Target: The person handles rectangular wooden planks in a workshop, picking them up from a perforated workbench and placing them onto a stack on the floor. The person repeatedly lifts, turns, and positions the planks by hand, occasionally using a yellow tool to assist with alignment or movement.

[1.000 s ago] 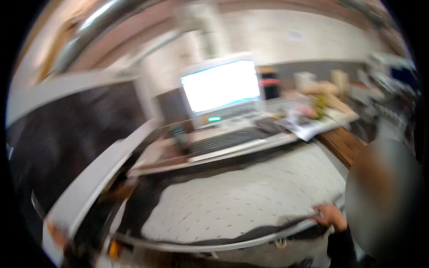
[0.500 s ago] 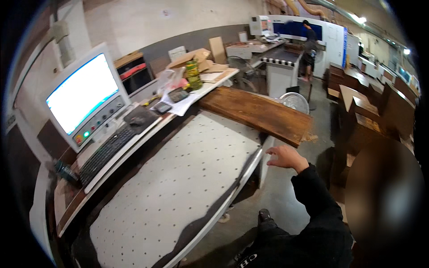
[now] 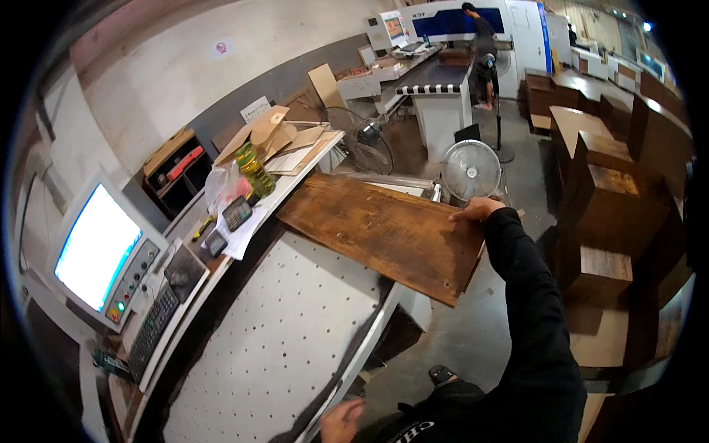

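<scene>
Up at two o'clock, the right hand (image 3: 478, 210) lies flat, fingers loose, on the far edge of the brown board (image 3: 384, 233), which rests on the white perforated table (image 3: 273, 340). Down at six o'clock, the left hand (image 3: 341, 421) touches the table's rim; its grip is unclear.

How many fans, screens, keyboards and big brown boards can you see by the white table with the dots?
Fans: 2, a white fan and a dark fan
Lit screens: 1
Keyboards: 1
Brown boards: 1, under the right hand
Total: 5
</scene>
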`<state>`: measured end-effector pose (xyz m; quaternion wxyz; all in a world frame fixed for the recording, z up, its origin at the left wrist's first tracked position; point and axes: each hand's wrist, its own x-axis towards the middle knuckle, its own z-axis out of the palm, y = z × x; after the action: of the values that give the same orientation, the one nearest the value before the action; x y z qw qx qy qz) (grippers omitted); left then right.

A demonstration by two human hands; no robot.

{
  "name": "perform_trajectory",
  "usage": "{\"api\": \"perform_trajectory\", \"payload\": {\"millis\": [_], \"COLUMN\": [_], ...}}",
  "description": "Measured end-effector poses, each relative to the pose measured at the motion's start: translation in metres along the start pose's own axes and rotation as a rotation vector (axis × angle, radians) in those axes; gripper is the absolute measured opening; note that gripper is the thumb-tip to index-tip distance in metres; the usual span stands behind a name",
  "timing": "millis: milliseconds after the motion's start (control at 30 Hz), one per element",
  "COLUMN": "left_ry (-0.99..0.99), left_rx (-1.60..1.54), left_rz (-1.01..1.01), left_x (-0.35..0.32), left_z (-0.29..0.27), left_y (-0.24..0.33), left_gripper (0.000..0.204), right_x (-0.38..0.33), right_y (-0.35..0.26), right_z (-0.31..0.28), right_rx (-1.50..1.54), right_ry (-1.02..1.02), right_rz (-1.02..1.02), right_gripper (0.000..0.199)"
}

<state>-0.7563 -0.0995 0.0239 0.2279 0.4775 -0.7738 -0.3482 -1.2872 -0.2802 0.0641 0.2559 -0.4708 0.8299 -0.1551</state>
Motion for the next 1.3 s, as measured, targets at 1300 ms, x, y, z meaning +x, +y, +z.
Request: {"api": "perform_trajectory", "payload": {"millis": [1300], "left_ry": [1.102], "left_rx": [-1.464], "left_rz": [-0.149], "left_x": [-0.094], "left_z": [0.086], "left_y": [-0.051], "left_gripper": [0.088], "right_x": [-0.243], "right_y": [-0.072], "right_z": [0.235], "right_rx": [-0.077], "right_ry": [-1.563], "right_rz": [-1.299], "right_gripper": [0.056]}}
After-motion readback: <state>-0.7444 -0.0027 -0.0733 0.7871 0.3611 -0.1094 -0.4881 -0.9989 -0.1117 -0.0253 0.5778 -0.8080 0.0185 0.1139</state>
